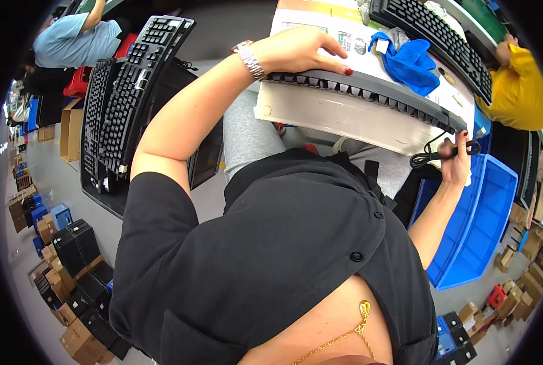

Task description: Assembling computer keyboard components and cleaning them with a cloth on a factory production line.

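A black keyboard (375, 91) stands tilted on its long edge at the front of the white work table (326, 112), its keys turned toward me. My left hand (299, 52) grips its left end, thumb along the upper edge and fingers on the far side. At the right end, my right hand (457, 161) has its fingers closed around the coiled black cable (427, 159), with a fingertip against the keyboard's corner. Part of that grip is hidden. Beyond the keyboard lies a crumpled blue cloth (408, 64).
Another keyboard (442, 39) lies at the table's far right. Several keyboards (137, 91) are stacked on my left. A blue plastic crate (475, 225) stands low on my right. A person in yellow (527, 91) is at far right, another in light blue (77, 39) at far left.
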{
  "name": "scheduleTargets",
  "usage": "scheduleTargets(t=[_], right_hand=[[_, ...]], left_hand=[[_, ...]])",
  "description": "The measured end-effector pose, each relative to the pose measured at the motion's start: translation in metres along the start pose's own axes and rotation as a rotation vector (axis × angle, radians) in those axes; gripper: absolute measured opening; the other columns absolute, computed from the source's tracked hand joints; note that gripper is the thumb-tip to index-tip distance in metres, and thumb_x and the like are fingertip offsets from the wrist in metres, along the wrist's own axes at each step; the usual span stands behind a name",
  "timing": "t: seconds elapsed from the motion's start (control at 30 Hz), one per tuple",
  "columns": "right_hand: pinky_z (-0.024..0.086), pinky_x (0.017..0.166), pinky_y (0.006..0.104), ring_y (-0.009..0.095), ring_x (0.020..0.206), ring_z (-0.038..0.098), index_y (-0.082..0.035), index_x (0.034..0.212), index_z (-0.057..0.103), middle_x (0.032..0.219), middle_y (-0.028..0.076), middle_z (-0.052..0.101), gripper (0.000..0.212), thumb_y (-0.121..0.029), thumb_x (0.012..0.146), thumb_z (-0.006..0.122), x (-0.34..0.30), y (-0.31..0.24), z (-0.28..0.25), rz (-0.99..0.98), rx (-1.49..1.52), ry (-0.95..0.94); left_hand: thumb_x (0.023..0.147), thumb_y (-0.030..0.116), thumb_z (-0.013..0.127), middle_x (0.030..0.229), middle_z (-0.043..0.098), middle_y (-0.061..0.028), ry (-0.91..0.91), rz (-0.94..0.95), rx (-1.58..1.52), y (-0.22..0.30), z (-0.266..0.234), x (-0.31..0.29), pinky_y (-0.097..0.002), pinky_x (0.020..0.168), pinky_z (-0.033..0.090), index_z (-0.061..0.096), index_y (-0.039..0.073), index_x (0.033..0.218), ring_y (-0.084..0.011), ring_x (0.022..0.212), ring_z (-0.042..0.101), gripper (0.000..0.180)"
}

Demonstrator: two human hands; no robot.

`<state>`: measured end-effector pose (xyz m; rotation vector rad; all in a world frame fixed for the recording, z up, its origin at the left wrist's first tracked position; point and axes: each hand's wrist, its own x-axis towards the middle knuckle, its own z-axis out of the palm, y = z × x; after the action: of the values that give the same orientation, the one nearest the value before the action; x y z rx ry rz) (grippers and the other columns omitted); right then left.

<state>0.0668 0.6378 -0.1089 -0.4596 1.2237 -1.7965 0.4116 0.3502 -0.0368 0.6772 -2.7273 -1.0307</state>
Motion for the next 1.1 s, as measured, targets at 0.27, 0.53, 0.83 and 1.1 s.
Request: scheduleTargets(t=[0.27, 0.53, 0.83, 1.1], right_hand=[[0.036, 0.059, 0.0252, 0.011, 0.06, 0.042, -0.013, 0.107, 0.066, 0.109, -0.005, 0.063, 0.014, -0.024, 0.102, 0.059, 0.005, -0.001, 0.002, 0.0, -0.007, 0.028], [0.037, 0.052, 0.0241, 0.009, 0.054, 0.046, -0.012, 0.116, 0.068, 0.09, -0.004, 0.061, 0.02, -0.024, 0.1, 0.064, 0.007, 0.003, -0.002, -0.039, -0.004, 0.092], [0.037, 0.05, 0.0253, 0.011, 0.053, 0.046, -0.015, 0.109, 0.068, 0.092, -0.004, 0.062, 0.013, -0.023, 0.098, 0.067, 0.014, 0.004, -0.003, -0.02, -0.003, 0.105], [0.034, 0.053, 0.0252, 0.011, 0.054, 0.044, -0.015, 0.106, 0.068, 0.091, -0.005, 0.062, 0.012, -0.024, 0.098, 0.067, 0.017, 0.007, 0.008, -0.035, -0.003, 0.151]], left_hand=[[0.089, 0.053, 0.068, 0.116, 0.072, -0.0116, 0.037, -0.025, 0.186, 0.018, 0.004, 0.005, -0.0325, 0.089, 0.054, 0.072, 0.009, 0.12, -0.0248, 0.099, 0.069, 0.054], [0.086, 0.063, 0.066, 0.113, 0.073, -0.0108, 0.043, -0.218, 0.2, -0.031, -0.041, -0.051, -0.033, 0.08, 0.057, 0.071, 0.007, 0.12, -0.0264, 0.092, 0.072, 0.066], [0.09, 0.053, 0.066, 0.12, 0.071, -0.0032, 0.099, -0.061, 0.379, -0.005, -0.012, -0.018, -0.0441, 0.112, 0.038, 0.069, 0.013, 0.124, -0.0224, 0.102, 0.069, 0.053], [0.093, 0.049, 0.061, 0.111, 0.072, -0.0032, 0.304, 0.182, 0.507, 0.061, 0.063, 0.065, -0.049, 0.117, 0.028, 0.072, 0.014, 0.111, -0.0262, 0.112, 0.065, 0.041]])
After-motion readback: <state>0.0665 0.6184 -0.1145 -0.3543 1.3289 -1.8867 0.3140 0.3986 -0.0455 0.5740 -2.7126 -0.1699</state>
